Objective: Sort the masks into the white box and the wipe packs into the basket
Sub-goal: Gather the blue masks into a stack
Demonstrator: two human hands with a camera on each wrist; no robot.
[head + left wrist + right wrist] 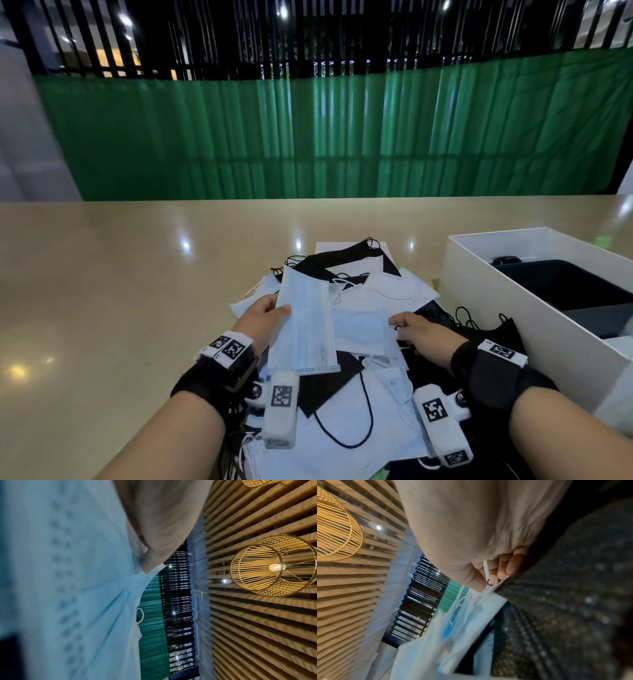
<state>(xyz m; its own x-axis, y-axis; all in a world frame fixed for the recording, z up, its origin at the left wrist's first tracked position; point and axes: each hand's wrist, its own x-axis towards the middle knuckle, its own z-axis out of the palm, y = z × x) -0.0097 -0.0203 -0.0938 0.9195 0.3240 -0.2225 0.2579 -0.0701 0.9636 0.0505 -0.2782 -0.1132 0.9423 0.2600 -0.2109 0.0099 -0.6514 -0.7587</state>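
Note:
A heap of masks (363, 301), light blue, white and black, lies on the beige table in front of me. My left hand (274, 308) pinches one light blue mask (303, 329) by its long edge and holds it raised over the heap; in the left wrist view the thumb (154, 559) presses on that mask (68, 574). My right hand (399, 329) is at the heap's right side, fingers (496, 574) curled around thin ear loops at the edge of a black mask (573, 595), with blue masks (453, 628) just below. The white box (496, 318) stands to the right.
Dark things lie inside the white box. A black mask (496, 334) with loops rests against the box's near wall. Bare tabletop (120, 291) stretches to the left and behind the heap. A green curtain (325, 137) hangs beyond the far table edge.

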